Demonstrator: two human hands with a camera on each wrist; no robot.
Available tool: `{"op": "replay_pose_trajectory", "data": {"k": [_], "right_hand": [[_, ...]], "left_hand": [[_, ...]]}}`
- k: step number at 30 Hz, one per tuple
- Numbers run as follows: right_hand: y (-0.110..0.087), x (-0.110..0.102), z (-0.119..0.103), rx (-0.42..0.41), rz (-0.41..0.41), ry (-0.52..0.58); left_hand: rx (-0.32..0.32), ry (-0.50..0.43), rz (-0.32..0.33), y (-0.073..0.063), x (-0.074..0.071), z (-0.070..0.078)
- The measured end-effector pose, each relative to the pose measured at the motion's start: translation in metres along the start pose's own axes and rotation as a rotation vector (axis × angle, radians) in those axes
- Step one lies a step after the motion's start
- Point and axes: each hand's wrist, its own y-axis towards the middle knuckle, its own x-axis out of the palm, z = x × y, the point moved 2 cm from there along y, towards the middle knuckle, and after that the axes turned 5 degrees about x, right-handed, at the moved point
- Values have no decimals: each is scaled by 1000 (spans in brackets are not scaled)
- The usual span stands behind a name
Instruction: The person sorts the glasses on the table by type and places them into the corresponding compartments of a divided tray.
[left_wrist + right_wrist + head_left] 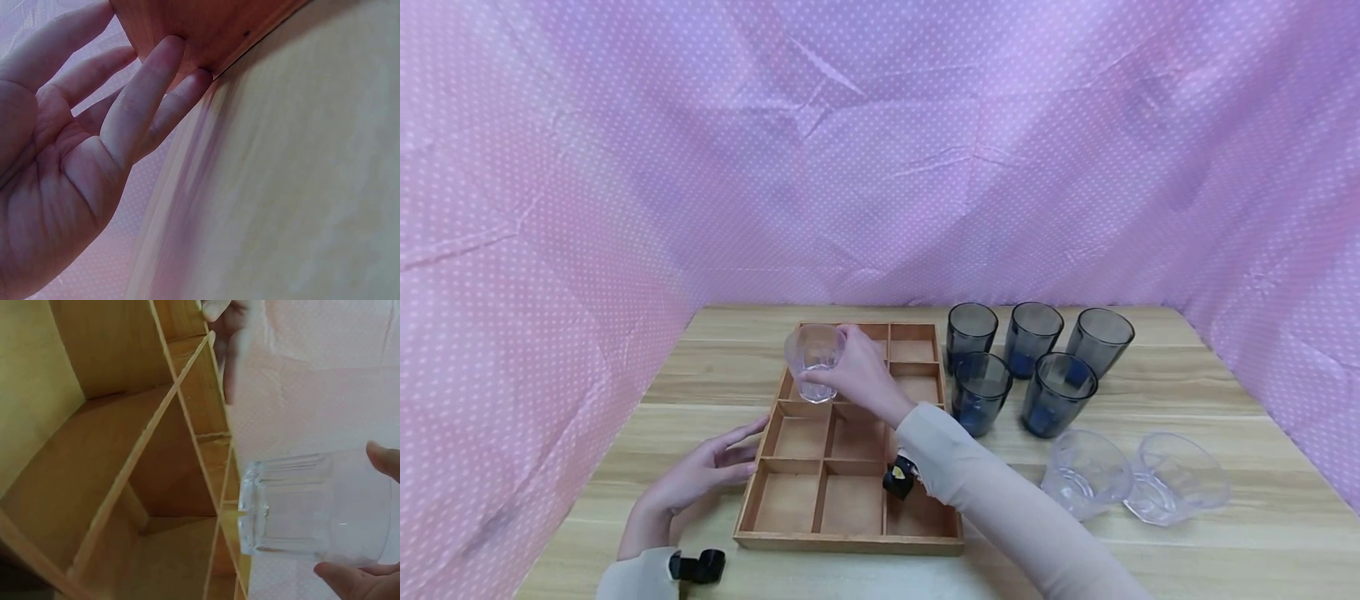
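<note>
My right hand (868, 373) grips a clear drinking glass (817, 357) by its side, thumb and fingers on opposite walls. The glass stands upright, base down, over the far left part of a wooden compartment tray (850, 546). From the right wrist view, the thick faceted base of the glass (253, 509) points toward the dividers. Beside the tray's left side is my left hand (696, 477), and its extended fingertips (167, 53) touch the outer wall in the left wrist view. The visible near and middle compartments hold no glasses.
Several dark grey tumblers (981, 387) stand to the right of the tray. Nearer on that side are two clear glasses (1084, 479), one tilted outward in view. Pink dotted cloth (880, 167) hangs around the wooden table (1180, 392).
</note>
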Motion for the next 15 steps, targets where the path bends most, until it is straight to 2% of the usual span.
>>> {"op": "replay_pose_trajectory", "data": {"k": [15], "right_hand": [[13, 17, 8, -11, -26, 34]], "left_hand": [[-4, 5, 2, 0, -1, 1]]}}
